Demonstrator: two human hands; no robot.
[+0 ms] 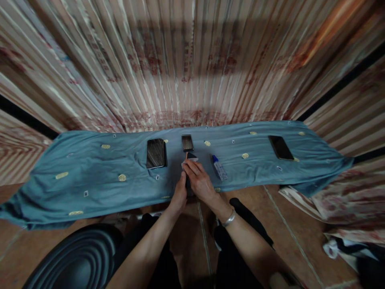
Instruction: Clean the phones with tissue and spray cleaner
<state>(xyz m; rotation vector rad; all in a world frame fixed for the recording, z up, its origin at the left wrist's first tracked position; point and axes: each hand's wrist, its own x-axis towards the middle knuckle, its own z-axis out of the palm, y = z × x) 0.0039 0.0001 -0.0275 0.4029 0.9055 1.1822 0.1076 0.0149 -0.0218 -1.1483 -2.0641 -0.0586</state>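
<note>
Close together at the front middle of the cloth-covered table, my two hands work on a dark flat thing with an orange edge, mostly hidden by the fingers. My left hand is closed around its near end. Bent over its upper side, my right hand presses a thin whitish wipe against it. Just beyond lies a small dark phone-like device, its screen blurred. To the right of my right hand, a clear bottle with a blue cap rests on its side.
A teal patterned cloth covers the long narrow table. Dark tablet-like devices lie stacked on the left, and a black phone lies at the right. Striped curtains hang behind. A black ribbed stool stands at lower left.
</note>
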